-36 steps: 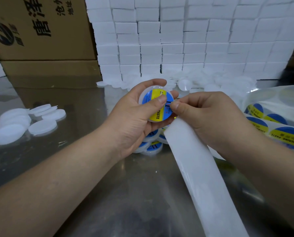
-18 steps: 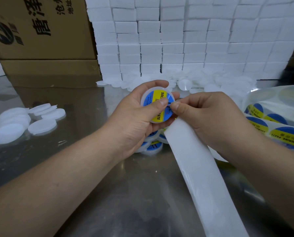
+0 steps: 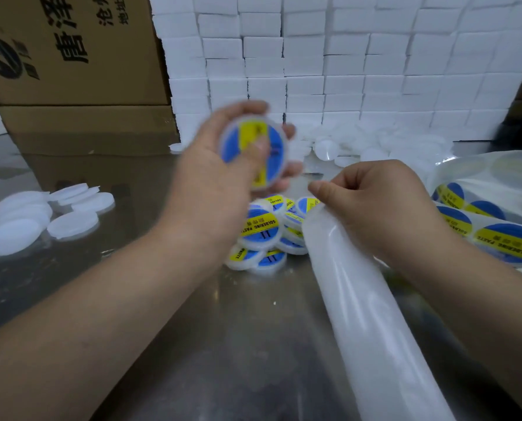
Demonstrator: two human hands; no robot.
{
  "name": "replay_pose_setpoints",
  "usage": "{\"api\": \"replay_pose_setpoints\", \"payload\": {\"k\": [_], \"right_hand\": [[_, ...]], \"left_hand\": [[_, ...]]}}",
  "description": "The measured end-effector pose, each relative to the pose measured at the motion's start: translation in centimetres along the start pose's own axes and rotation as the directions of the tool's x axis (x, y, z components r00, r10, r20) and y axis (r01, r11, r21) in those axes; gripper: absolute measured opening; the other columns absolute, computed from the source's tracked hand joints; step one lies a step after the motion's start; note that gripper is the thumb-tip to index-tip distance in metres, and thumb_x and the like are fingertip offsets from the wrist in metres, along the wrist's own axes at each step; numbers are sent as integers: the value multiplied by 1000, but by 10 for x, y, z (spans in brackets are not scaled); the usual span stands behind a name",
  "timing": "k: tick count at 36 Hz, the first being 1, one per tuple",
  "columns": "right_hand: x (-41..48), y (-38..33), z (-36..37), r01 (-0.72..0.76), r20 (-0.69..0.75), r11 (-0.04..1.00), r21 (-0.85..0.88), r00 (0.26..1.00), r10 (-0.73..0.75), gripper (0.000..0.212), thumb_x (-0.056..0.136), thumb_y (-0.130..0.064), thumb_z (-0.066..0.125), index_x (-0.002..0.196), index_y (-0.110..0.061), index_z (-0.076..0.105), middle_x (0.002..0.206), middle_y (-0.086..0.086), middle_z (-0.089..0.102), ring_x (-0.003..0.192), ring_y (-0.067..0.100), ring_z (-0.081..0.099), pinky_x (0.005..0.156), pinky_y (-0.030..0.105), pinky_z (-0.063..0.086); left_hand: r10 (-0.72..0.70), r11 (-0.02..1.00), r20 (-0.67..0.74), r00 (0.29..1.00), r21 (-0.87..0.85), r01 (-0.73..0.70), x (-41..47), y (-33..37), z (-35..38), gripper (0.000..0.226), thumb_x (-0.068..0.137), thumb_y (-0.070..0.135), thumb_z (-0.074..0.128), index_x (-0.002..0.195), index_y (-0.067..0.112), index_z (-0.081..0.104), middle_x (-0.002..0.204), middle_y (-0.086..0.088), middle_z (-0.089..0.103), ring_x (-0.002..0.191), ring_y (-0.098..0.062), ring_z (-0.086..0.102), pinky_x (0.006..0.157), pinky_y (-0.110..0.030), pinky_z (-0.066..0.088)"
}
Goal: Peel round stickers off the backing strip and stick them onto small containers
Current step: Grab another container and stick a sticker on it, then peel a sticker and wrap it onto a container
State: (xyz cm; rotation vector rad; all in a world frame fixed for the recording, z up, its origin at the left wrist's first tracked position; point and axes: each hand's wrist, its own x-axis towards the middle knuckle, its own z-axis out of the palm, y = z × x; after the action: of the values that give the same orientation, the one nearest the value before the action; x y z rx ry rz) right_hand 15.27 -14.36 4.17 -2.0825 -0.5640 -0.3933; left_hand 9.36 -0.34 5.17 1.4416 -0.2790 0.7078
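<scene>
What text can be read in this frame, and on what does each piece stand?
"唐澤": cardboard box, large black print; the smaller characters beside it are cut off.
"SOLDERING PASTE": labelled container in the pile.
"SOLDERING PASTE": sticker, far right.
Held container in the left hand: label too blurred to read.
</scene>
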Motion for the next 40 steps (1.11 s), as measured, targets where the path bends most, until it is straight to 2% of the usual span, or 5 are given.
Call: {"api": "replay_pose_setpoints", "payload": {"k": [8, 19, 30, 34, 40], "right_hand": [[12, 2, -12, -78, -187, 977, 198, 975, 116, 32, 86, -28, 56, 77, 0, 66, 75, 15, 67, 58, 18, 51, 58, 27, 40], [14, 6, -14, -150, -140, 932, 329, 969, 205, 42, 79, 4, 46, 100, -31, 57, 84, -19, 58, 63, -2, 55, 48, 9, 43], [11, 10, -13, -436, 33, 707, 557, 862, 506, 41, 75, 8, 54, 115, -2, 57, 58, 4, 42, 51, 20, 34, 59, 30, 32], [11, 4, -11, -457, 49, 677, 577, 847, 530, 18, 76, 5, 55, 77, -13, 52, 62, 6, 41, 52, 18, 35, 53, 28, 31], [10, 6, -10, -396, -38, 711, 581, 859, 510, 60, 80, -4, 52, 136, -22, 36, 94, 1, 57, 75, 18, 51, 71, 29, 41]], "left_hand": [[-32, 955, -393, 919, 260, 145, 26, -19, -31, 17, 89, 23, 52, 75, 31, 59, 72, 8, 71, 61, -13, 66, 54, -21, 51], [-170, 819, -285, 943, 492, 296, 24, -39, -33, 37, 93, 38, 45, 65, 24, 64, 58, 12, 59, 44, 4, 49, 44, -8, 37], [-310, 479, -256, 916, 790, 382, 27, -66, -48, 17, 90, 27, 47, 103, 27, 58, 111, -1, 61, 107, -24, 53, 89, -34, 45], [-212, 518, -271, 939, 784, 343, 28, -58, -47, 16, 93, 32, 41, 90, 26, 56, 90, 0, 61, 91, -25, 55, 73, -31, 41], [-63, 686, -324, 944, 673, 277, 49, -42, -36, 22, 91, 27, 45, 71, 30, 54, 67, 13, 54, 50, 1, 49, 48, -21, 37]]}}
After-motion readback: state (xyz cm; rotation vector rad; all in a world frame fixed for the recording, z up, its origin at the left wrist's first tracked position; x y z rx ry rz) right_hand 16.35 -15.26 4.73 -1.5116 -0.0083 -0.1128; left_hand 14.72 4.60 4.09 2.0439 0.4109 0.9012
